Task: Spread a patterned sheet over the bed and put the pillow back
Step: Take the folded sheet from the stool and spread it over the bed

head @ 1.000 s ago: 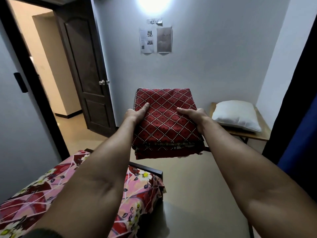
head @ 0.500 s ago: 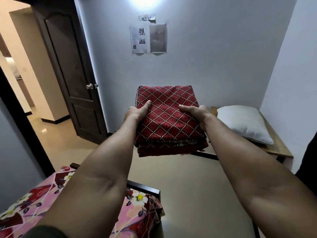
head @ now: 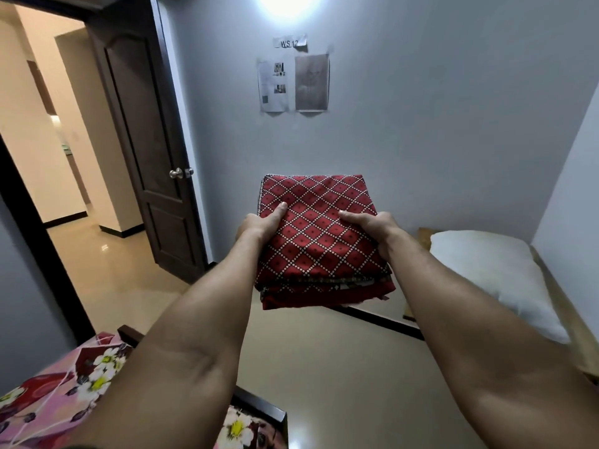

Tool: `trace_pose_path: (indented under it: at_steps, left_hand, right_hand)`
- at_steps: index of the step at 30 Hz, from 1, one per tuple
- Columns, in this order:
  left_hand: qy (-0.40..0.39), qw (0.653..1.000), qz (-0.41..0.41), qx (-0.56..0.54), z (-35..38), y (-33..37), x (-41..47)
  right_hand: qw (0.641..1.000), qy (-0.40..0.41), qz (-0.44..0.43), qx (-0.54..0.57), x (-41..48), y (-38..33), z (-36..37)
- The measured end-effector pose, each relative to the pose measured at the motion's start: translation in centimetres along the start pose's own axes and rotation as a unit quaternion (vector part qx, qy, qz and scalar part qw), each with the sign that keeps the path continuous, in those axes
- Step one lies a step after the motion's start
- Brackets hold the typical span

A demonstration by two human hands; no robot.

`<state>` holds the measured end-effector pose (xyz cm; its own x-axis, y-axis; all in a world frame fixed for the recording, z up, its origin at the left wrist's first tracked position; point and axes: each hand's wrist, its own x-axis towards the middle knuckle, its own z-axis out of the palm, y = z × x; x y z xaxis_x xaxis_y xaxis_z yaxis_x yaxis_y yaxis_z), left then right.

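Note:
A folded red sheet [head: 319, 231] with a white dotted diamond pattern is held up in front of me at arm's length. My left hand [head: 259, 223] grips its left edge, thumb on top. My right hand [head: 372, 226] grips its right edge the same way. The white pillow [head: 496, 277] lies on a low wooden table [head: 565, 315] at the right, against the wall. The bed [head: 64, 393], covered in a pink and red floral sheet, shows at the bottom left, partly hidden by my left arm.
A dark wooden door [head: 142, 150] stands open at the left onto a lit hallway. Papers [head: 293, 82] are taped to the grey wall ahead. Shiny beige floor [head: 324, 367] lies between the bed's dark end frame [head: 259, 406] and the table.
The view has swung left and tilted down: the door and hallway show more, the pillow has slid right. Both hands keep the same hold on the folded sheet.

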<state>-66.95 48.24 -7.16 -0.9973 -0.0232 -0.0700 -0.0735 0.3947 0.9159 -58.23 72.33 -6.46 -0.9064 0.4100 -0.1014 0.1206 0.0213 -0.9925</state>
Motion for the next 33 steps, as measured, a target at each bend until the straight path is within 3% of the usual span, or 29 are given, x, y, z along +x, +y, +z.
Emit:
trace_pose_path:
  at_steps: [12, 33]
  left_hand:
    - [0.060, 0.997, -0.016, -0.035, 4.5, 3.3, 5.2]
    - [0.156, 0.984, -0.055, -0.058, 1.4, 2.9, 23.5]
  right_hand:
    - [0.998, -0.059, -0.004, -0.023, 10.3, -2.5, -2.0]
    - [0.987, -0.154, -0.023, -0.037, 29.2, -5.3, 10.3]
